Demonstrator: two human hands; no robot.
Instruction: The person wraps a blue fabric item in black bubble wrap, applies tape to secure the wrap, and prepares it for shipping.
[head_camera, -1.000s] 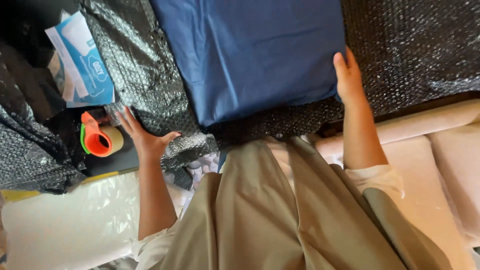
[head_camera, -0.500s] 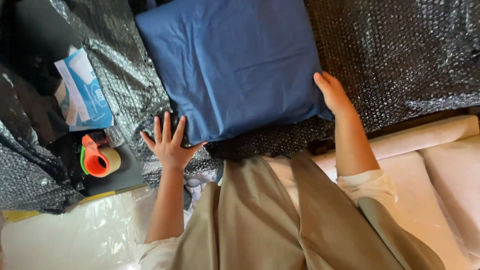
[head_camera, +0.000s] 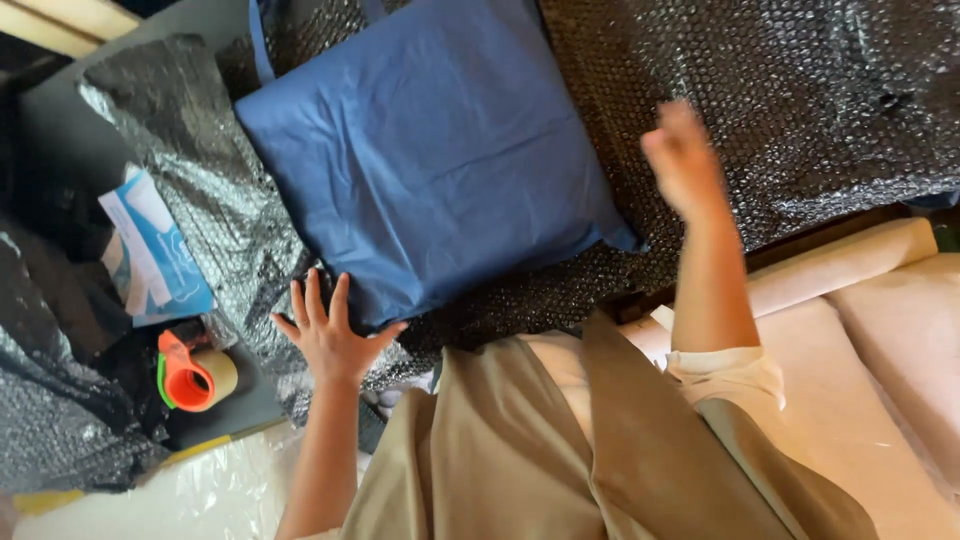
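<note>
While the bubble wrap (head_camera: 800, 120) is spread wide under everything, it reaches out past both hands and is best kept flat and free of folds. On it the pillow (head_camera: 430, 160), blue and square, is laid at a slant; its near corner lies just beyond the left hand (head_camera: 335, 335), and its right corner falls short of the right hand (head_camera: 685, 160).

Nothing is gripped by the left hand: it is opened flat, fingers fanned, pressed on the wrap at the pillow's near edge with the fingertips at the fabric. That press is judged the anchor, so it should be kept steady. The right hand is raised above the wrap and blurred; it looks open and empty, though this cannot be told for certain.

Further off from the left hand, a tape dispenser (head_camera: 190, 375) with an orange frame is kept within reach.
</note>
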